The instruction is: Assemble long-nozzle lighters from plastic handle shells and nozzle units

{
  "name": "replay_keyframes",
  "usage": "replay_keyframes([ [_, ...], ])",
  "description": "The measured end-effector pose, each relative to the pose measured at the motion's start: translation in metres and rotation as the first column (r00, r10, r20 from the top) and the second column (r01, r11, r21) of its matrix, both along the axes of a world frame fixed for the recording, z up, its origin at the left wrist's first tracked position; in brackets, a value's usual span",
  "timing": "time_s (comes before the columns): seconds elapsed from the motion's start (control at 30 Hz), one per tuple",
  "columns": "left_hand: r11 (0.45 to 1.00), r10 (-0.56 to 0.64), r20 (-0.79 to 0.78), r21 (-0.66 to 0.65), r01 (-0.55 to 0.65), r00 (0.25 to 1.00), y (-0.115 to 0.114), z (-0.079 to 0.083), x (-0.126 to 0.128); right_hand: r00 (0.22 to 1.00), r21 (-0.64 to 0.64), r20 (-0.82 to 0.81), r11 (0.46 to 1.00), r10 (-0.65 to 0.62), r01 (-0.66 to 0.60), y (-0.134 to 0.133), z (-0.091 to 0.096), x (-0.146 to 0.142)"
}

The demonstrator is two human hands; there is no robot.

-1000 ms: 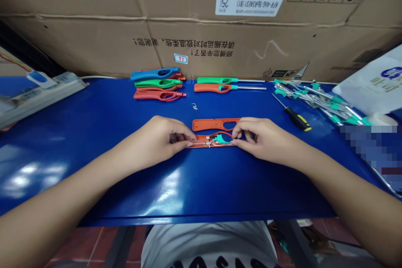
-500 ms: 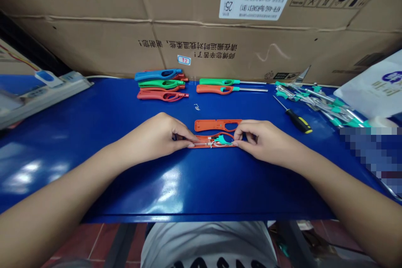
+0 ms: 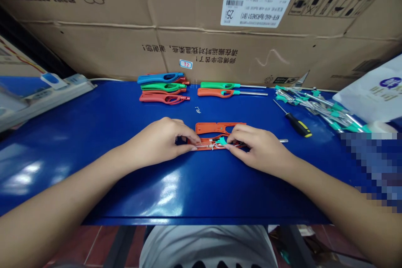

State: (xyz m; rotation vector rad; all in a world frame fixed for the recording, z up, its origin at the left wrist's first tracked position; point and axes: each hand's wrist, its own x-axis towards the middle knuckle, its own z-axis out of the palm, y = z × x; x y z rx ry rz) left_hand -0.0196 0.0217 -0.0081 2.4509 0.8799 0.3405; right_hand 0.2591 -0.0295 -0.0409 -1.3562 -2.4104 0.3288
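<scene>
An opened orange lighter casing half (image 3: pixel 204 140) lies on the blue table, with a clear inner piece, white wires and a teal trigger (image 3: pixel 222 140) inside it. The fingers of my left hand (image 3: pixel 158 142) are closed around the casing's left end. At the trigger, my right hand (image 3: pixel 259 144) pinches with thumb and fingertips, covering the casing's right part. A metal tube's tip (image 3: pixel 284 140) sticks out to the right from behind this hand. Just beyond, parallel to the first, rests the other orange casing half (image 3: pixel 206 128).
Blue, green and red lighter bodies (image 3: pixel 163 87) lie stacked at the back. Two lighters with metal tubes (image 3: pixel 216 92) are beside them. Right of these are a screwdriver (image 3: pixel 298 124) and a pile of tubes with teal parts (image 3: pixel 326 106). A cardboard box (image 3: pixel 188 12) walls off the back; a power strip (image 3: pixel 72 86) sits left.
My right hand has shifted left from the casing's right end to the trigger. The metal tube's tip now shows beyond it. My left hand stays at the left end.
</scene>
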Motion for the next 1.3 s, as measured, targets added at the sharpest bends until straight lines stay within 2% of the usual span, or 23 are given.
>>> replay_keyframes([
  [0.13, 0.981, 0.071, 0.069, -0.186, -0.057, 0.995, 0.006, -0.005, 0.001, 0.999, -0.007, -0.017, 1.000, -0.030, 0.029, 0.000, -0.001, -0.004],
  [0.2, 0.973, 0.089, 0.083, -0.218, -0.070, 0.993, 0.007, -0.007, 0.001, 0.999, -0.005, -0.019, 0.999, -0.046, 0.046, -0.001, 0.000, -0.005],
  [0.27, 0.980, 0.082, 0.090, -0.188, -0.064, 0.993, 0.008, -0.008, 0.000, 0.999, 0.019, 0.006, 0.999, -0.036, 0.036, 0.000, 0.005, -0.002],
  [0.37, 0.997, 0.053, 0.089, -0.062, -0.048, 0.995, 0.006, -0.005, -0.001, 0.995, 0.115, 0.096, 0.993, -0.015, 0.004, 0.004, 0.018, 0.011],
  [0.43, 0.999, 0.033, 0.091, 0.021, -0.035, 0.995, 0.004, -0.002, -0.002, 0.990, 0.189, 0.132, 0.982, -0.046, 0.020, 0.008, 0.028, 0.023],
  [0.47, 0.998, 0.020, 0.090, 0.053, -0.025, 0.996, 0.003, 0.000, -0.002, 0.987, 0.185, 0.162, 0.983, -0.015, -0.015, 0.009, 0.032, 0.029],
  [0.6, 0.986, -0.073, 0.012, 0.151, 0.071, 0.997, -0.002, 0.000, -0.001, 0.967, -0.017, 0.212, 0.990, 0.138, -0.138, 0.015, 0.039, 0.041],
  [0.7, 0.979, -0.121, -0.052, 0.157, 0.128, 0.991, -0.003, -0.004, 0.000, 0.976, -0.161, 0.148, 0.978, 0.157, -0.133, 0.017, 0.034, 0.040],
  [0.97, 0.993, -0.090, -0.012, 0.081, 0.091, 0.996, -0.001, -0.010, 0.002, 0.994, -0.385, -0.093, 0.923, -0.054, 0.014, 0.024, 0.024, 0.036],
  [1.07, 0.994, -0.082, 0.003, 0.074, 0.082, 0.997, -0.002, -0.011, 0.003, 0.984, -0.340, -0.169, 0.940, -0.049, -0.012, 0.025, 0.024, 0.037],
  [1.13, 0.993, -0.098, 0.015, 0.074, 0.097, 0.995, -0.004, -0.011, 0.003, 0.983, -0.244, -0.185, 0.969, -0.006, -0.040, 0.026, 0.023, 0.037],
  [1.3, 0.984, -0.137, 0.046, 0.120, 0.130, 0.990, -0.007, -0.012, 0.005, 0.998, 0.013, 0.020, 0.999, 0.053, -0.053, 0.028, 0.013, 0.037],
])
